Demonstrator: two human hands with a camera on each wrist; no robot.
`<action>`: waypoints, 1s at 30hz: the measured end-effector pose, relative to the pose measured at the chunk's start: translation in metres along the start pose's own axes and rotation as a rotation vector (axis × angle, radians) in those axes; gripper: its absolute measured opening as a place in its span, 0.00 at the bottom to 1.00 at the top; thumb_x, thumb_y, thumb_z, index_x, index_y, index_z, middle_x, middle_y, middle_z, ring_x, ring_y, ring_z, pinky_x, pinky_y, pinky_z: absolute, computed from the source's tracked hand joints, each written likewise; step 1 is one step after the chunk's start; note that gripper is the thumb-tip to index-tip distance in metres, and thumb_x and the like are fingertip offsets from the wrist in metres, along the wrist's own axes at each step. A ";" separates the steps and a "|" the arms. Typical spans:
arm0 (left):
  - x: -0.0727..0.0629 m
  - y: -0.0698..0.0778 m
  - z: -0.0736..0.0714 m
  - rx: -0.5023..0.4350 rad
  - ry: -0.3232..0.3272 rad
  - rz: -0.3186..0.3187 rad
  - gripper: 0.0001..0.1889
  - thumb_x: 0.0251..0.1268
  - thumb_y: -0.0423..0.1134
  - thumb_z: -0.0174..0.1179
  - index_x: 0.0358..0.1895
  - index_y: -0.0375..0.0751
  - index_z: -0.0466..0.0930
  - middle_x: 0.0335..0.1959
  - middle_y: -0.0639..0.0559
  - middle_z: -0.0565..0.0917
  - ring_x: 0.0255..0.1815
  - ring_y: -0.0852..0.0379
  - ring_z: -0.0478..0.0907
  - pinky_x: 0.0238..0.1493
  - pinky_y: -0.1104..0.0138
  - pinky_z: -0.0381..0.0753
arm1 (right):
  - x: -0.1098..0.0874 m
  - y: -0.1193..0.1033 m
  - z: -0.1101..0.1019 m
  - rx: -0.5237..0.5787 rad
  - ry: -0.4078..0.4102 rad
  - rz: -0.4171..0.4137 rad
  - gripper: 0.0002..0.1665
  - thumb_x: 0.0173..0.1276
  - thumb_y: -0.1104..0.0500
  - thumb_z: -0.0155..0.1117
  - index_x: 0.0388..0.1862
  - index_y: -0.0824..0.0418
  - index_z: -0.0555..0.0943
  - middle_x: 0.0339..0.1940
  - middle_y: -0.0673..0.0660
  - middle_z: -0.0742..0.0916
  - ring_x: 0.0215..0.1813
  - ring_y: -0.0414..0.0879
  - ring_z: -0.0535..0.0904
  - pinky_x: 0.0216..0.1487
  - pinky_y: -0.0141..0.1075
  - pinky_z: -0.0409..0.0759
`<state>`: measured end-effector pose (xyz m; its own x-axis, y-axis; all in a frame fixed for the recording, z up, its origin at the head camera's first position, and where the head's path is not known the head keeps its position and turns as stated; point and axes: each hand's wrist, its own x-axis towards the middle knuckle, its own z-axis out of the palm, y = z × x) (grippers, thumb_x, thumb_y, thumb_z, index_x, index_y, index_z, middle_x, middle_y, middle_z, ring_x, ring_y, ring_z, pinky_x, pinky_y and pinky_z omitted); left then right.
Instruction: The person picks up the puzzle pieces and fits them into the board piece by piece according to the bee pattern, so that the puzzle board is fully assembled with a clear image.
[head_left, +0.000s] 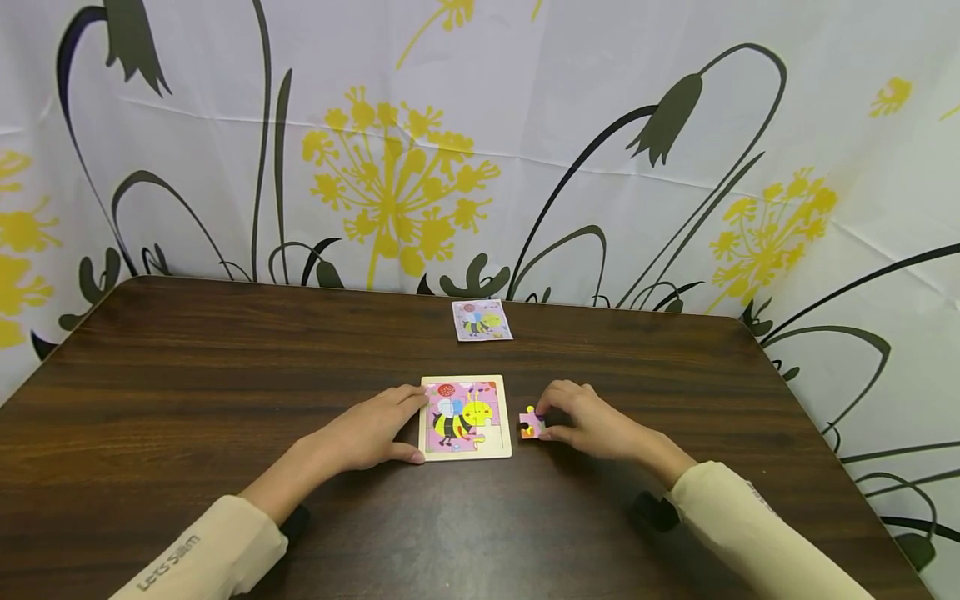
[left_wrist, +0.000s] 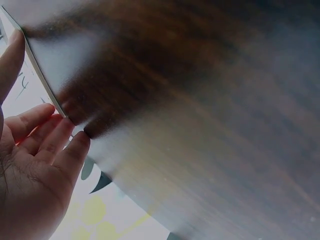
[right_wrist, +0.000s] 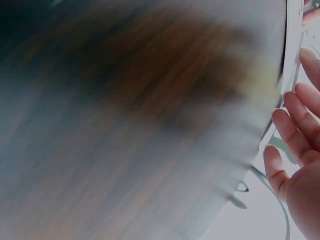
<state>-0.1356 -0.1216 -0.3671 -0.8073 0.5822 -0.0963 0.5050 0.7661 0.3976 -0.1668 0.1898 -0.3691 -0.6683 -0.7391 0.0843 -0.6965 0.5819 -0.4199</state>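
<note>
A square wooden jigsaw board (head_left: 506, 417) with a bee picture lies on the table, bare pale wood showing at its lower right. At its left edge rests my left hand (head_left: 378, 429), fingers toward the upper part and thumb by the lower corner. The left wrist view shows this hand (left_wrist: 42, 155) with extended fingertips right at the board's thin edge (left_wrist: 42, 75). Just right of the board, my right hand (head_left: 588, 421) pinches a pink and yellow puzzle piece (head_left: 529, 427) between thumb and fingers. In the right wrist view, the right hand (right_wrist: 300, 145) hides the piece.
A printed card (head_left: 482, 321) with the same bee picture lies behind the board, near the far edge of the dark wooden table (head_left: 225, 358). Beyond that edge hangs a white curtain (head_left: 555, 92) with yellow and grey-green flowers.
</note>
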 end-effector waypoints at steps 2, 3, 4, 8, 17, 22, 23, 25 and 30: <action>0.000 0.000 0.000 0.001 0.000 0.001 0.38 0.51 0.47 0.67 0.61 0.26 0.65 0.62 0.35 0.65 0.62 0.41 0.63 0.59 0.52 0.64 | 0.004 -0.005 0.002 0.006 -0.017 0.002 0.12 0.56 0.58 0.69 0.38 0.58 0.77 0.39 0.48 0.78 0.47 0.43 0.71 0.43 0.39 0.63; 0.000 0.000 0.000 0.001 0.001 0.001 0.38 0.50 0.47 0.67 0.61 0.26 0.65 0.62 0.35 0.66 0.62 0.41 0.63 0.59 0.52 0.64 | 0.007 -0.007 0.003 0.008 -0.025 0.002 0.12 0.57 0.58 0.68 0.39 0.58 0.78 0.39 0.48 0.78 0.47 0.43 0.71 0.43 0.39 0.63; 0.000 0.001 0.000 0.001 0.001 0.002 0.38 0.50 0.47 0.67 0.61 0.26 0.65 0.62 0.35 0.66 0.62 0.41 0.63 0.59 0.52 0.64 | 0.009 -0.009 0.004 0.013 -0.031 0.006 0.12 0.57 0.58 0.68 0.39 0.58 0.78 0.39 0.48 0.78 0.47 0.42 0.71 0.43 0.39 0.63; 0.000 0.001 -0.001 0.004 -0.001 0.001 0.39 0.50 0.48 0.67 0.61 0.26 0.65 0.62 0.35 0.66 0.62 0.41 0.63 0.59 0.52 0.63 | 0.017 -0.016 0.009 0.018 -0.044 0.002 0.13 0.57 0.58 0.68 0.40 0.58 0.78 0.39 0.48 0.78 0.48 0.42 0.71 0.44 0.39 0.63; 0.001 0.001 -0.002 0.008 -0.009 0.002 0.39 0.51 0.48 0.66 0.61 0.25 0.64 0.62 0.35 0.65 0.63 0.41 0.62 0.60 0.52 0.63 | 0.028 -0.028 0.021 0.021 -0.055 -0.021 0.13 0.57 0.57 0.68 0.40 0.60 0.78 0.39 0.50 0.77 0.47 0.44 0.70 0.42 0.38 0.61; 0.001 0.002 -0.002 0.009 -0.010 -0.001 0.39 0.51 0.48 0.66 0.61 0.26 0.64 0.62 0.35 0.65 0.63 0.41 0.62 0.60 0.52 0.63 | 0.030 -0.029 0.024 -0.012 -0.045 -0.022 0.13 0.57 0.56 0.68 0.38 0.58 0.78 0.39 0.50 0.77 0.47 0.44 0.69 0.41 0.37 0.60; 0.001 0.002 -0.001 0.009 -0.009 -0.002 0.39 0.51 0.48 0.66 0.61 0.26 0.64 0.62 0.35 0.65 0.63 0.41 0.62 0.60 0.52 0.63 | 0.030 -0.029 0.024 -0.016 -0.044 -0.024 0.13 0.57 0.56 0.69 0.38 0.58 0.78 0.39 0.50 0.77 0.47 0.44 0.69 0.40 0.37 0.60; 0.001 0.001 -0.001 0.011 -0.007 -0.001 0.39 0.51 0.48 0.67 0.61 0.26 0.64 0.62 0.35 0.65 0.63 0.41 0.62 0.60 0.52 0.63 | 0.030 -0.030 0.024 -0.020 -0.046 -0.026 0.13 0.57 0.56 0.69 0.38 0.58 0.78 0.39 0.50 0.76 0.46 0.44 0.70 0.40 0.37 0.60; 0.001 0.001 -0.002 0.015 -0.011 0.003 0.39 0.51 0.48 0.67 0.61 0.25 0.64 0.62 0.35 0.65 0.63 0.41 0.62 0.60 0.52 0.63 | 0.030 -0.030 0.024 -0.021 -0.054 -0.025 0.13 0.57 0.56 0.68 0.38 0.59 0.78 0.39 0.50 0.76 0.46 0.44 0.69 0.40 0.36 0.61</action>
<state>-0.1361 -0.1205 -0.3648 -0.8024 0.5875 -0.1050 0.5121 0.7681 0.3845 -0.1599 0.1416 -0.3752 -0.6361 -0.7703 0.0453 -0.7184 0.5698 -0.3991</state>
